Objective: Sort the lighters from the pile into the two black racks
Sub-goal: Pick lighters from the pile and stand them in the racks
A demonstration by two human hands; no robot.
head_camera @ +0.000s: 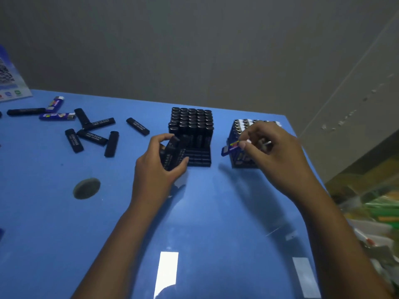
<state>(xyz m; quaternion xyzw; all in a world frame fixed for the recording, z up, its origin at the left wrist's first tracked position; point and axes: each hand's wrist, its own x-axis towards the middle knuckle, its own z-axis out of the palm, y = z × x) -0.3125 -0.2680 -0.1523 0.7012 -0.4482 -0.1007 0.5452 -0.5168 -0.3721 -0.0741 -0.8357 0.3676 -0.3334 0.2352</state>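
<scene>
A small bundle of black plastic lighters (170, 155) was gripped in the curled fingers of the left hand (157, 169), held tilted against the near left corner of the left black rack (199, 157), whose rear rows were filled with upright black lighters (191, 124) and whose front slots were seen open. A blue printed lighter (230, 147) was pinched between thumb and fingertips of the right hand (274, 156), lying nearly level beside the right black rack (239, 162), which was packed with blue lighters with white and silver tops (243, 125). The loose pile of black lighters (92, 132) was scattered well to the left, with two more blue lighters (57, 116) beyond it. Everything was set on a glossy blue table (216, 212), on which light patches were reflected and a round grey spot (86, 188) was seen. A printed card with a code pattern (10, 80) was propped at the far left edge, a plain grey wall (194, 50) was seen behind, and blurred clutter (377, 212) was piled to the right of the table
</scene>
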